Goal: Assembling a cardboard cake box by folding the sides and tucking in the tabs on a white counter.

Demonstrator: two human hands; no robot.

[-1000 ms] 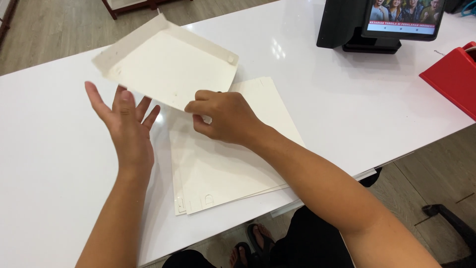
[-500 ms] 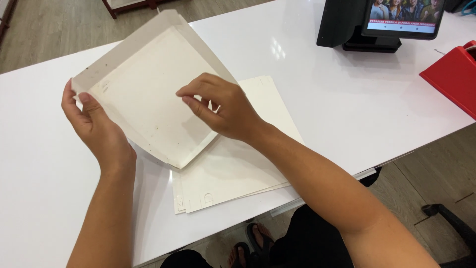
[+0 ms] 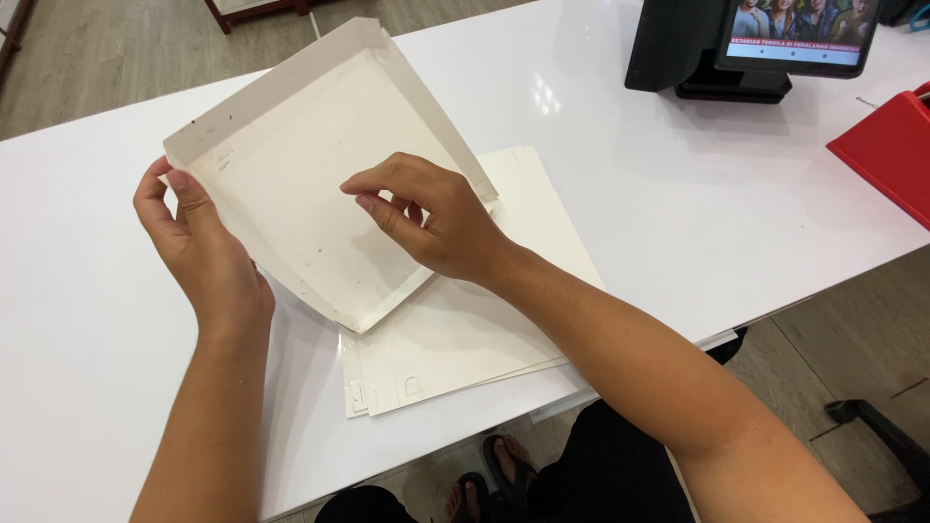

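Note:
My left hand [image 3: 203,252] grips the left corner of a shallow cream cardboard tray [image 3: 300,165] with folded-up rims, holding it tilted above the white table [image 3: 87,349]. My right hand [image 3: 426,223] hovers over the tray's inner face with its fingers curled and pinched near the middle; whether the fingertips touch the card is unclear. Under the tray's lower corner lies a stack of flat cream card sheets [image 3: 465,339] with small cut tabs at its near edge.
A black screen on a stand [image 3: 756,44] is at the far right of the table. A red box-like object [image 3: 886,150] sits at the right edge. The table's near edge runs just past the sheets, with my sandalled feet [image 3: 489,479] below.
My left hand took hold of the tray, which lay flat on the table, and lifted it toward me and tilted it. My right hand moved from the sheets onto the tray's inside.

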